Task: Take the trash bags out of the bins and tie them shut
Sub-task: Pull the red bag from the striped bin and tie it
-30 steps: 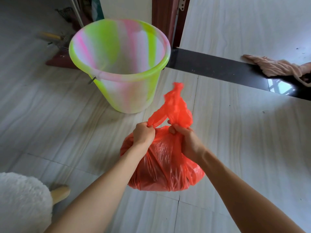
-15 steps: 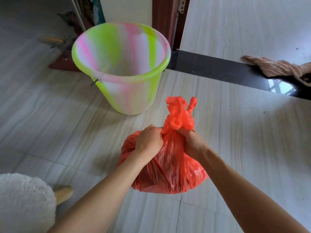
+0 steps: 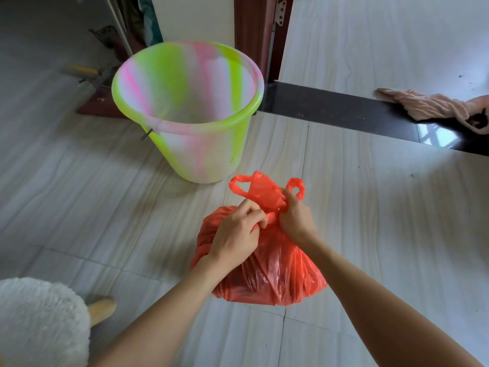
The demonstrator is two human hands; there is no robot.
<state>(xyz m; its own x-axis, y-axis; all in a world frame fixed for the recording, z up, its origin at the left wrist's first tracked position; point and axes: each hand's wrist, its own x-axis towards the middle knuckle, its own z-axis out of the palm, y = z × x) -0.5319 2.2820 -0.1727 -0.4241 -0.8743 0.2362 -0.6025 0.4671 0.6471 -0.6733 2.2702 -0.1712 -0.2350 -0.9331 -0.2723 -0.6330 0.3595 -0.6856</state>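
A full red plastic trash bag sits on the tiled floor in front of me. My left hand pinches the twisted neck of the bag from the left. My right hand grips the gathered top on the right, with the two handle loops sticking up behind the fingers. The bin, a green, pink and white plastic bucket, stands just beyond the bag, upright and with no liner in it.
A fluffy white stool with a wooden leg is at the lower left. A pink cloth lies on the dark threshold strip at the right. A door frame and clutter stand behind the bin.
The bag top stood tall and loose; now it is pulled down and bunched, with both handle loops spread out. Both hands have closed in tighter at the neck.
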